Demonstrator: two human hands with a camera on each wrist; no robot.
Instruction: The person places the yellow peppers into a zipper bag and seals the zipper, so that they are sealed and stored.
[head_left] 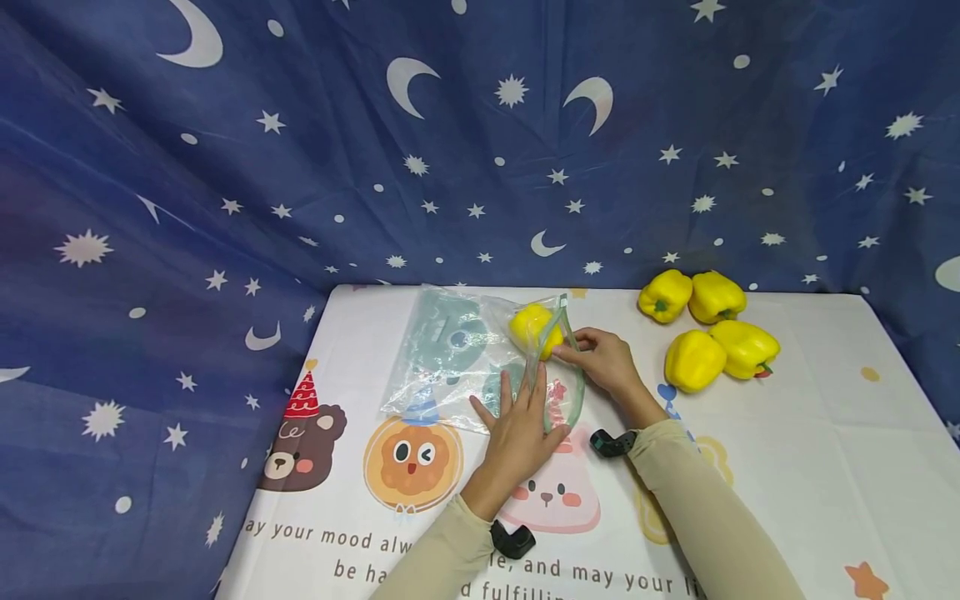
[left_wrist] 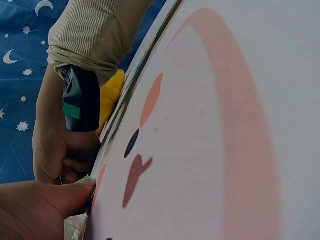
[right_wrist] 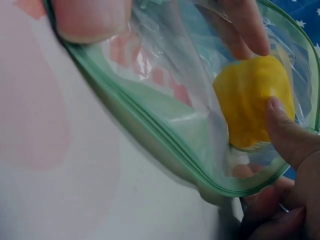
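Note:
A clear zip bag with a green rim lies on the table, its mouth facing right. Just inside the mouth is a yellow bell pepper. My left hand rests on the bag's near side, fingers straight and spread, its thumb against the rim. At the mouth, my right hand holds the rim, with fingers curled outside it. The right thumb touches the pepper. Part of the right fingers is hidden behind the bag in the right wrist view.
To the right of the bag, several more yellow bell peppers sit grouped near the table's back. A white printed cloth covers the table. Behind and to the left hangs a blue curtain with moons and stars.

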